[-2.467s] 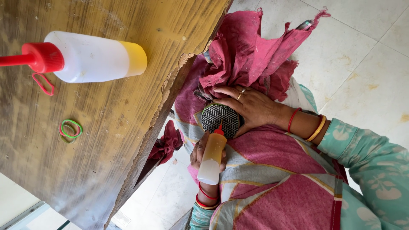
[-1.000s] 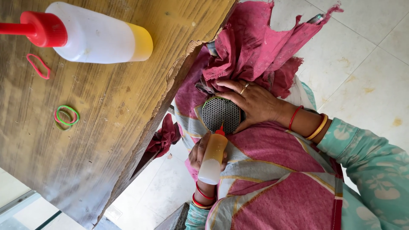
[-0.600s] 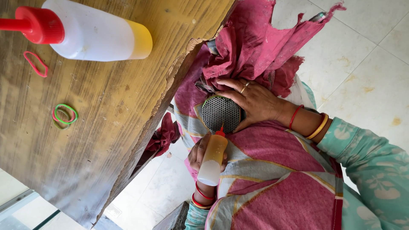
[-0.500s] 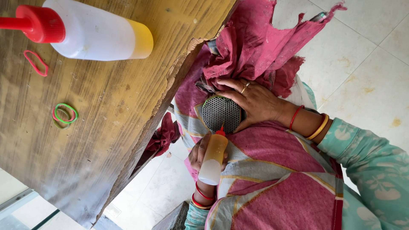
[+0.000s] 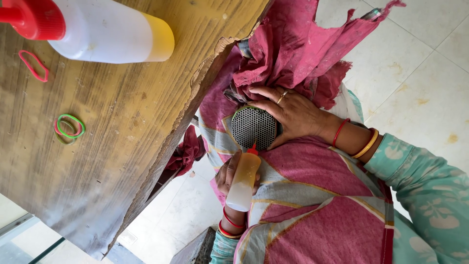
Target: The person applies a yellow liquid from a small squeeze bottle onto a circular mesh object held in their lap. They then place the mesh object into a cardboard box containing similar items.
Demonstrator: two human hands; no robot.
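Though tight beside table edge (image 5: 195, 93), left grip (image 5: 228, 175) round bottle (image 5: 243, 178), right grip (image 5: 298, 115) round disc (image 5: 253, 128).

Home workshop: worn wooden table (image 5: 122, 146), tiled floor (image 5: 420, 63)

Single head view, looking down close at lap and wooden table (image 5: 122, 146) edge; frame seemingly rotated.

Large squeeze bottle (image 5: 105, 29), translucent white, red cap, lying on wooden table (image 5: 122, 137); small squeeze bottle (image 5: 243, 178), yellowish, red nozzle, in lap.
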